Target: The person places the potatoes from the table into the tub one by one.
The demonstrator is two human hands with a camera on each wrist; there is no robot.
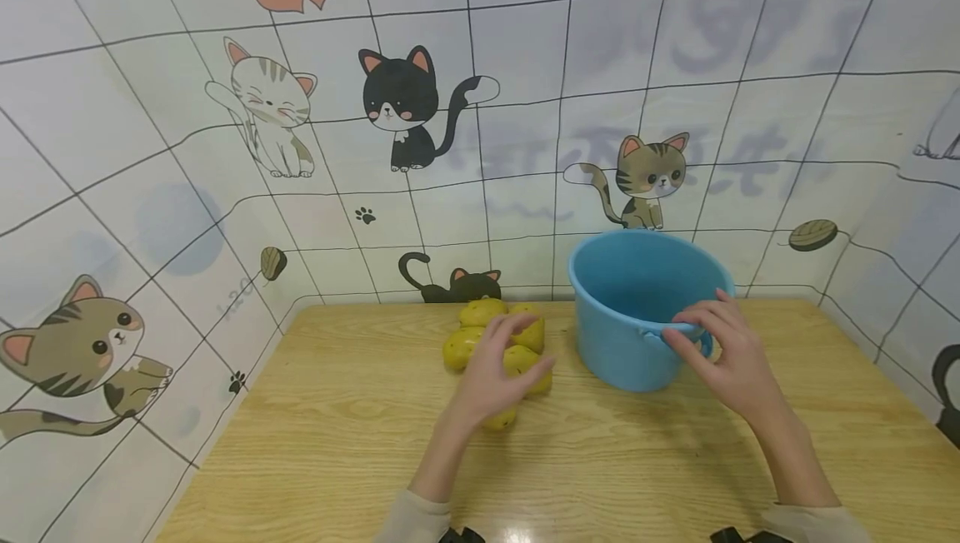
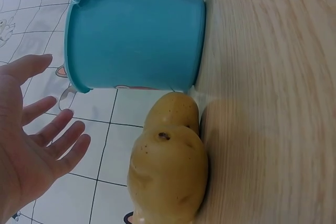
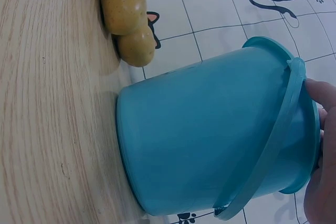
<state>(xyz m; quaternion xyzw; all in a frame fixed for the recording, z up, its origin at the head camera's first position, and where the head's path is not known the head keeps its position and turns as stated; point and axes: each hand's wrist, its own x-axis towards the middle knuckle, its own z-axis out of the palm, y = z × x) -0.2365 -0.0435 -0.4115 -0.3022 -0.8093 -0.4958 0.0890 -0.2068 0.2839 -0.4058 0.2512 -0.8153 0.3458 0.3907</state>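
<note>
Left hand point(image 1: 491, 368): your fingers were spread wide over the yellow-skinned potatoes point(image 1: 480, 335).
Right hand point(image 1: 731, 351): you pinched the round blue plastic bucket point(image 1: 637, 310) rim.

- Bucket point(image 1: 630, 318): uniform light blue, wall, rim and handle alike; no print.
- Potatoes point(image 1: 480, 335): dull yellow skin with small brown specks; one dark eye spot visible in the left wrist view.
- Table point(image 1: 337, 443): pale yellow-tan wood with fine darker grain lines.
- Wall covering point(image 1: 525, 110): white squares divided by thin dark grid lines; printed cartoon cats in black-and-white, cream with grey stripes, and brown tabby; black paw prints; salmon-pink hearts; faint grey-blue blurred shapes.
- Sleeves point(image 1: 412, 518): light beige, plain.
</note>
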